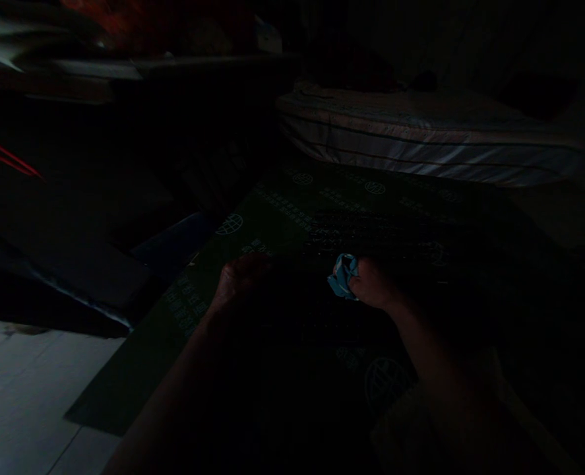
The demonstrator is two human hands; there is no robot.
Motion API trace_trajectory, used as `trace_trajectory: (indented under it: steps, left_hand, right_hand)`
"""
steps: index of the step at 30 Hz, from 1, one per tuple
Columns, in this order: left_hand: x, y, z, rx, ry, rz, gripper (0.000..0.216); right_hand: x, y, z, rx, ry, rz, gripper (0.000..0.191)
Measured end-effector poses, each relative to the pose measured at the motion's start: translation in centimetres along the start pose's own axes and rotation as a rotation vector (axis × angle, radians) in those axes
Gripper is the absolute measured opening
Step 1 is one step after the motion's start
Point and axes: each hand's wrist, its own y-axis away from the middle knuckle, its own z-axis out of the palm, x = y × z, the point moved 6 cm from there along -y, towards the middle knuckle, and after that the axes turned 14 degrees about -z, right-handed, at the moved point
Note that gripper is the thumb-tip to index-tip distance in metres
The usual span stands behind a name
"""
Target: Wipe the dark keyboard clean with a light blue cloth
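The scene is very dark. My right hand (371,284) is closed around a crumpled light-blue scrap (343,275), cloth or paper, held just above a dark green printed sheet (272,218) that lies on the floor. My left hand (240,277) rests on the same sheet a little to the left, fingers curled in; whether it holds anything is hidden by the gloom. Both forearms reach in from the bottom of the view.
A folded striped mattress or bedding (421,142) lies beyond the sheet at the right. Dark boards or panels (99,264) sit at the left, with red cords (5,158) above them. Pale floor (20,389) shows at the bottom left.
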Motion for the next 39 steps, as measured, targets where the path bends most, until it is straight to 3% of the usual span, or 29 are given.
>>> trace_trajectory:
  steps: [23, 35, 39]
  left_hand:
    - [0.4, -0.5, -0.2, 0.028, -0.047, 0.037, 0.035]
    - [0.8, 0.1, -0.3, -0.012, 0.028, -0.089, 0.042]
    - [1.5, 0.6, -0.5, 0.016, 0.014, -0.069, 0.041]
  right_hand:
    - [0.6, 0.2, -0.9, 0.002, -0.037, 0.051, 0.011]
    - [1.9, 0.3, -2.1, 0.019, -0.073, 0.072, 0.016]
    - [2.3, 0.3, -2.2, 0.008, -0.065, 0.072, 0.016]
